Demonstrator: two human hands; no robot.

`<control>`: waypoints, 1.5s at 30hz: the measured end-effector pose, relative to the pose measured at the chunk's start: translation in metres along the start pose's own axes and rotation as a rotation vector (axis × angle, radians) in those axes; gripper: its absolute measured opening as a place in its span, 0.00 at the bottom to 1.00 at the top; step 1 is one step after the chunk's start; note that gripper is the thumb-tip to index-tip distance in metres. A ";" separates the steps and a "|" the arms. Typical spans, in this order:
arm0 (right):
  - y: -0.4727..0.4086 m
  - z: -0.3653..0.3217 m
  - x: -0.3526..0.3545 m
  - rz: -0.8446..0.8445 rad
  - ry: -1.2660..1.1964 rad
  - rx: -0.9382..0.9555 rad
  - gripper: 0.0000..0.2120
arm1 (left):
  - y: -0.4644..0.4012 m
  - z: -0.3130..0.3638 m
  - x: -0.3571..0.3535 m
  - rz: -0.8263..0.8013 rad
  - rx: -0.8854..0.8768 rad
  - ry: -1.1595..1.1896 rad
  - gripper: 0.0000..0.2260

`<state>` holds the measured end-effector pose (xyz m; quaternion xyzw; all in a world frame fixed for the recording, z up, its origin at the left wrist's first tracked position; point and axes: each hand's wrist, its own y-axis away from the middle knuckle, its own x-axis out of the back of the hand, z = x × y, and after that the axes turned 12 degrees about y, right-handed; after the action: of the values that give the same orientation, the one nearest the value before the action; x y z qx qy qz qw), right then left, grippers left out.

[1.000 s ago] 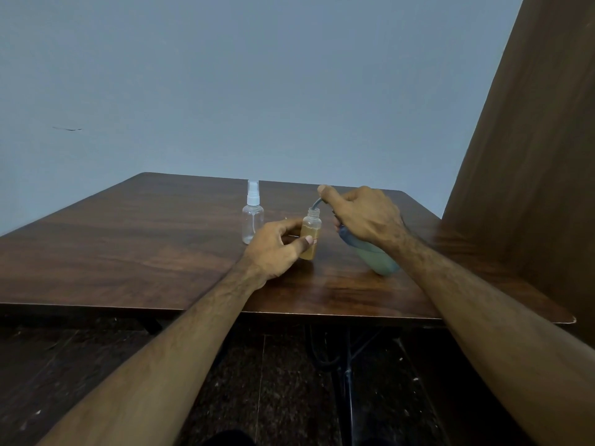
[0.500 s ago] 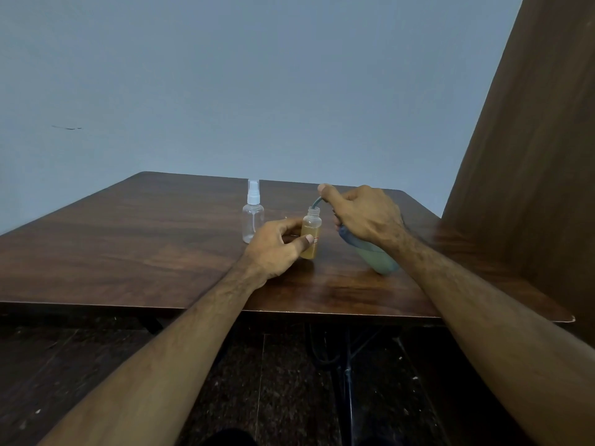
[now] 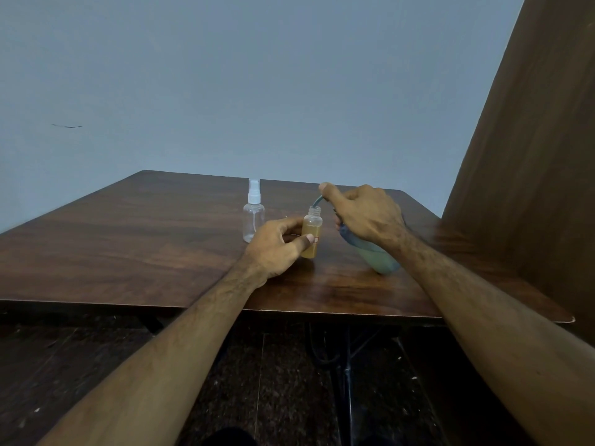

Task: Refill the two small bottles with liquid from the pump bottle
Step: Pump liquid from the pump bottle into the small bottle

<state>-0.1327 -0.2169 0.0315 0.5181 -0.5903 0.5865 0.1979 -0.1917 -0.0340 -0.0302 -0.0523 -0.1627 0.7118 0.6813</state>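
Small open bottle [image 3: 311,231] upright on table [image 3: 128,252], mouth up, amber liquid inside. Left hand [image 3: 277,246] pinches its body, thumb and fingers curled. Pump bottle [image 3: 373,254] just right, tilted, nozzle over the mouth; right hand [image 3: 363,214] grips its top. 1 clear spray bottle [image 3: 253,214] upright, left.

A dark wooden table [image 3: 128,239] carries three things: a clear spray bottle [image 3: 253,215] standing upright toward the far edge, a small open bottle [image 3: 311,235] of amber liquid just beside it, and a tilted greenish pump bottle [image 3: 376,257] to the right.
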 end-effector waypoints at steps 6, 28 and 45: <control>0.000 0.000 0.001 -0.007 0.009 -0.012 0.40 | 0.000 0.000 -0.001 0.004 0.006 -0.005 0.18; 0.000 0.001 0.002 0.003 -0.018 -0.044 0.38 | -0.002 -0.004 0.000 0.003 -0.018 0.011 0.17; -0.001 0.001 -0.001 -0.002 0.017 0.019 0.38 | -0.002 -0.004 0.000 0.002 -0.023 0.012 0.17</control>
<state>-0.1316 -0.2172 0.0308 0.5156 -0.5823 0.5963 0.1987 -0.1882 -0.0333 -0.0336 -0.0644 -0.1668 0.7101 0.6810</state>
